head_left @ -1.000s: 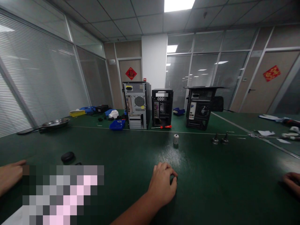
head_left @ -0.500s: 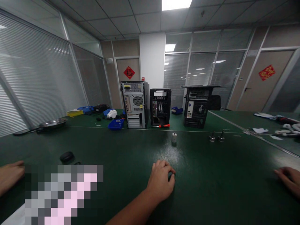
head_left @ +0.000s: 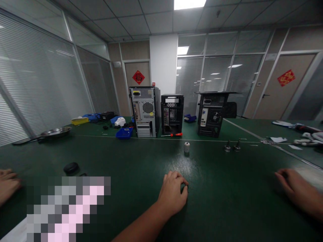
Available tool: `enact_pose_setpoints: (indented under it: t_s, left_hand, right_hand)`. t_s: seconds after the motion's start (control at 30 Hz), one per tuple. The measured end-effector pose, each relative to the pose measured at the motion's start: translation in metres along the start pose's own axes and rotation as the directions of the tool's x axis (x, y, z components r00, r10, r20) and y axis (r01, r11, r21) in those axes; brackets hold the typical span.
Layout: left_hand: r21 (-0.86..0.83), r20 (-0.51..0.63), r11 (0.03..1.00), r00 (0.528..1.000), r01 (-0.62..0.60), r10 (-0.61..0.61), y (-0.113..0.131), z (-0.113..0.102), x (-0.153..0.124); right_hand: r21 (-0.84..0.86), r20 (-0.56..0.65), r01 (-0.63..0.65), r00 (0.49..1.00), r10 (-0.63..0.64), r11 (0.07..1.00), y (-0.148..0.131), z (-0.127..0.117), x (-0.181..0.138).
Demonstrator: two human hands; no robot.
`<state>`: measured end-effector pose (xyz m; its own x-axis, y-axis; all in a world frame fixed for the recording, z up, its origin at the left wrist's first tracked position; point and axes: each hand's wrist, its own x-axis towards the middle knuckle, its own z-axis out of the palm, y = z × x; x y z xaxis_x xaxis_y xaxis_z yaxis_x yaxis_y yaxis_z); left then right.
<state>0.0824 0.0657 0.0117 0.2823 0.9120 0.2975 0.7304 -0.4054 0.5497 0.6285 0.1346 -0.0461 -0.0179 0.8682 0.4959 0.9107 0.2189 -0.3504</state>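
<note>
My left hand (head_left: 173, 196) rests on the green table (head_left: 227, 201) at the centre front. Its fingers curl around a small dark object (head_left: 184, 190) that is mostly hidden under the fingertips. My right hand (head_left: 296, 191) lies low on the table at the right edge, fingers stretched out, holding nothing. A small silver cylinder (head_left: 186, 147) stands a short way beyond my left hand. Two small metal cone-shaped pieces (head_left: 232, 146) stand further right.
Three computer cases (head_left: 145, 112) (head_left: 172, 114) (head_left: 213, 114) stand in a row across the table, a red-handled screwdriver (head_left: 176, 134) before the middle one. A blue bin (head_left: 123, 133), a metal pan (head_left: 51, 132), a black oval object (head_left: 71, 167) lie left. Another person's hand (head_left: 7, 185) rests far left.
My right hand has slid in from the right edge toward the middle. The other person's hand at the far left has drawn back. My left hand has stayed put.
</note>
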Motion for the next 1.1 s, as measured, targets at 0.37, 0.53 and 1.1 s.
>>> enact_pose_setpoints:
  t_s: [0.37,0.53,1.1]
  left_hand:
    - [-0.045,0.046,0.995,0.995,-0.085,0.087,0.004,-0.005,0.0]
    - [-0.068,0.118,0.985,0.98,-0.156,0.163,0.004,-0.005,0.002]
    - [-0.113,0.112,0.984,0.982,-0.136,0.149,-0.001,-0.002,0.005]
  right_hand:
    - [0.412,0.308,0.434,0.761,-0.57,0.802,-0.319,0.052,-0.006]
    - [0.52,0.252,0.445,0.736,-0.629,0.729,-0.344,0.068,-0.018]
    - [0.655,0.233,0.314,0.782,-0.579,0.687,-0.353,0.063,-0.027]
